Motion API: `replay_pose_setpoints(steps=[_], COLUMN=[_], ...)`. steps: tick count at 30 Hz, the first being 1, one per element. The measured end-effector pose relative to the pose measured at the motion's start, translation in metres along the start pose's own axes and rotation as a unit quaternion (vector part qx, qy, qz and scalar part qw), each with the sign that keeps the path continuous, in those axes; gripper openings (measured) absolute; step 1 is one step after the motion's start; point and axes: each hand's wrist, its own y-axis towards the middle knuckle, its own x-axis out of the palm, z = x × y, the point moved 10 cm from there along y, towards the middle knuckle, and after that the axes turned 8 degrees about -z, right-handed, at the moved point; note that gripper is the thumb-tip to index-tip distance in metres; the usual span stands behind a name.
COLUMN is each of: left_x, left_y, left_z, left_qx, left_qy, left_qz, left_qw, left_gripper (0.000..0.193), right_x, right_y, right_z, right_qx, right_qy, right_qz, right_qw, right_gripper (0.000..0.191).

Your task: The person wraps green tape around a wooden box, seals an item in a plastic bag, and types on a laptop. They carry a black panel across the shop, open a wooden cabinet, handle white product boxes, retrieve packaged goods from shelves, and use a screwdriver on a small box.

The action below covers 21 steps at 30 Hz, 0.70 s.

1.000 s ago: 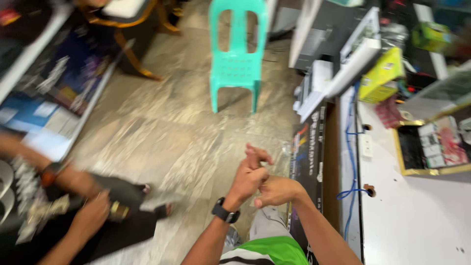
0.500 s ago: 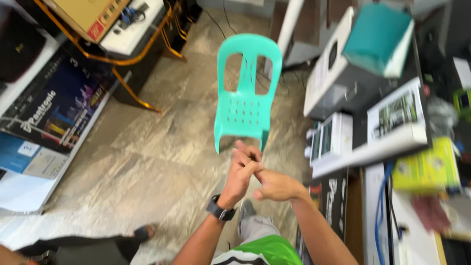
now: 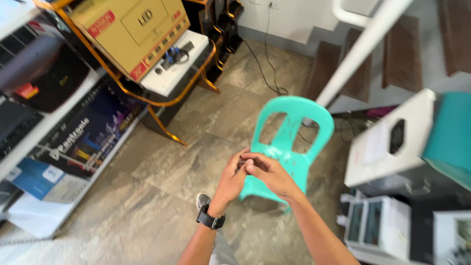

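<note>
1. I see both hands raised together in the middle of the head view, above the floor and in front of a turquoise plastic chair (image 3: pixel 289 147).
2. The left hand (image 3: pixel 230 179) comes up from the bottom edge, with a black wristwatch (image 3: pixel 211 219) strapped on its wrist. Its fingers (image 3: pixel 239 158) curl inward toward the other hand.
3. The right hand (image 3: pixel 270 174) comes in from the lower right; its fingers (image 3: pixel 252 157) bend over and touch the left hand's fingertips.
4. Fingers of both hands are partly closed and pinched against each other. I cannot tell whether anything small sits between them; nothing shows.
5. The chair stands upright on the stone-tile floor (image 3: pixel 162 186), just behind the hands, back rest toward the far wall, two cut-outs in the back.
6. A grey shoe toe (image 3: pixel 202 199) shows on the floor below the left wrist.
7. Left side: an orange metal rack (image 3: pixel 167 130) carries a big tan cardboard carton (image 3: pixel 132 29) over a white device (image 3: pixel 174 66) with cables on top.
8. Nearer left: white shelving (image 3: pixel 44 122) with dark appliances and a dark printed box (image 3: pixel 83 142) leaning below; a blue box (image 3: pixel 41 179) lies beside it.
9. Right side: a white carton with a hand-hole (image 3: pixel 387 142) and a teal box (image 3: pixel 449 137) stacked over white-and-grey devices (image 3: pixel 375 228).
10. Far end: wooden stair treads (image 3: pixel 358 54), a white handrail (image 3: pixel 365 44) slanting across, and black cables (image 3: pixel 265 73) trailing over the floor.
</note>
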Motion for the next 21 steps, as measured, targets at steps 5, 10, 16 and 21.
replay_pose_setpoints(steps=[5,10,16,21], left_x=[-0.088,-0.166,-0.208,-0.219], left_y=[0.099,0.193,0.294,0.392], left_z=[0.015,0.039,0.043,0.024], left_qx=[0.051,0.025,0.018,0.014], left_qy=[0.091,0.102,0.171,0.215], left_qz=[-0.004,-0.003,-0.024,-0.051], left_qw=[0.994,0.995,0.985,0.975], left_gripper=[0.053,0.055,0.053,0.049], right_x=[-0.026,-0.063,-0.130,-0.205], right_y=[0.131,0.246,0.333,0.395], right_z=[-0.014,-0.041,-0.042,-0.033], right_qx=[-0.040,-0.062,-0.048,-0.039], right_qy=[0.037,0.042,0.076,0.113], right_qz=[0.016,0.063,0.106,0.134], right_qw=[0.998,0.995,0.990,0.984], right_gripper=[0.041,0.036,0.035,0.035])
